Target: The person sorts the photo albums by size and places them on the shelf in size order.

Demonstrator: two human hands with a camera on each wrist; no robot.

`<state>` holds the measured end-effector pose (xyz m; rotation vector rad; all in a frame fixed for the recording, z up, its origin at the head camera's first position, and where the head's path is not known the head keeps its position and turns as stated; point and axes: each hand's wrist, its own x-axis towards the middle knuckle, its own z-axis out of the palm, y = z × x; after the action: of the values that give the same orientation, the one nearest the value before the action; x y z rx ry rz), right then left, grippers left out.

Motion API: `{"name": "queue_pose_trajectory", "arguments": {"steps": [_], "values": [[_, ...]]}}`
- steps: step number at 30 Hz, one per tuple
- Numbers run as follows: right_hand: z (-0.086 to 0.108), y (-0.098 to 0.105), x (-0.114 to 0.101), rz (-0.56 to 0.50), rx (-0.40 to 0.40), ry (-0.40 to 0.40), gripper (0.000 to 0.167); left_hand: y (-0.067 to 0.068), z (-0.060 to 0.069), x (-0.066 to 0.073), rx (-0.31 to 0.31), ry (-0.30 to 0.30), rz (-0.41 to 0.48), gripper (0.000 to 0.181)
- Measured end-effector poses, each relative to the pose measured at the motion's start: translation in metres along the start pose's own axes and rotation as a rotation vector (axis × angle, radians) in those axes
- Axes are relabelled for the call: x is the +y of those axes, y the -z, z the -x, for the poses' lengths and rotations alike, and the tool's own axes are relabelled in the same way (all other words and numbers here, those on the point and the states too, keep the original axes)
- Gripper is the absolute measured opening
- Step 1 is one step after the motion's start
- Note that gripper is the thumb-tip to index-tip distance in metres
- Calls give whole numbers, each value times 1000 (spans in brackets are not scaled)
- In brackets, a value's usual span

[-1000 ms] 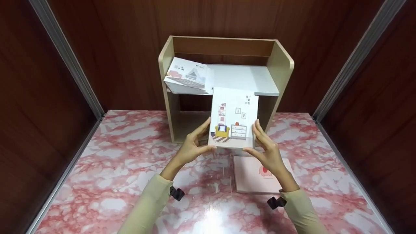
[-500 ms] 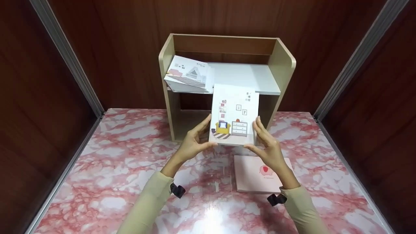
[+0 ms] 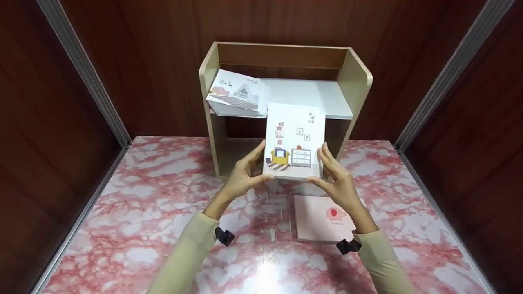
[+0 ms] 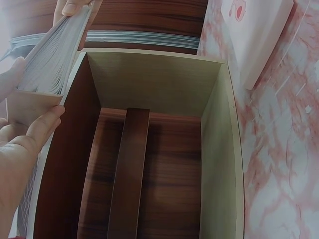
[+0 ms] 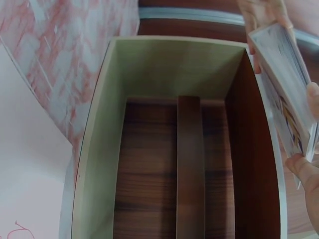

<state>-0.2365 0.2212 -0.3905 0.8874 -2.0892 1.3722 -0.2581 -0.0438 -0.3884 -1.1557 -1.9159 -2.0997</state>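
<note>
Both hands hold a white book (image 3: 291, 141) whose cover shows a yellow armchair and a chest of drawers. My left hand (image 3: 240, 176) grips its left side, thumb at the near edge. On the opposite side my right hand (image 3: 340, 183) grips it the same way. The far end of the book overlaps the front edge of the white upper board (image 3: 306, 96) in the head view; whether they touch cannot be told. Page edges of the book (image 4: 52, 62) show between the hands in the left wrist view.
Other white books (image 3: 239, 92) lean at the left end of the wooden bookshelf's (image 3: 355, 90) upper board. Below is an open lower compartment (image 3: 241, 159). A pink book (image 3: 314, 220) with an elephant lies on the red-and-white marbled surface (image 3: 163, 228), near the right forearm.
The book and both hands have shifted slightly up in the head view, toward the upper board. Both hands keep their hold. The leaning books and the pink book stay put.
</note>
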Motion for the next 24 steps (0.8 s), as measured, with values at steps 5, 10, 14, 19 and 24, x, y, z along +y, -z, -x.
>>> {"name": "queue_pose_trajectory", "arguments": {"steps": [5, 10, 14, 19, 24], "values": [[-2, 1, 2, 7, 5, 12, 72, -1, -2, 1, 9, 1, -2, 85], [-5, 3, -2, 18, 0, 9, 70, -2, -4, 3, 21, 8, -6, 84], [-7, 3, -6, 34, 4, -9, 68, -3, -5, 5, 35, 15, -10, 82], [-7, 2, -7, 49, 32, -35, 67, -3, -7, 0, 72, 9, -17, 80], [-8, 0, -6, 15, 68, -52, 64, -3, -8, -12, 136, -8, -44, 76]]}}
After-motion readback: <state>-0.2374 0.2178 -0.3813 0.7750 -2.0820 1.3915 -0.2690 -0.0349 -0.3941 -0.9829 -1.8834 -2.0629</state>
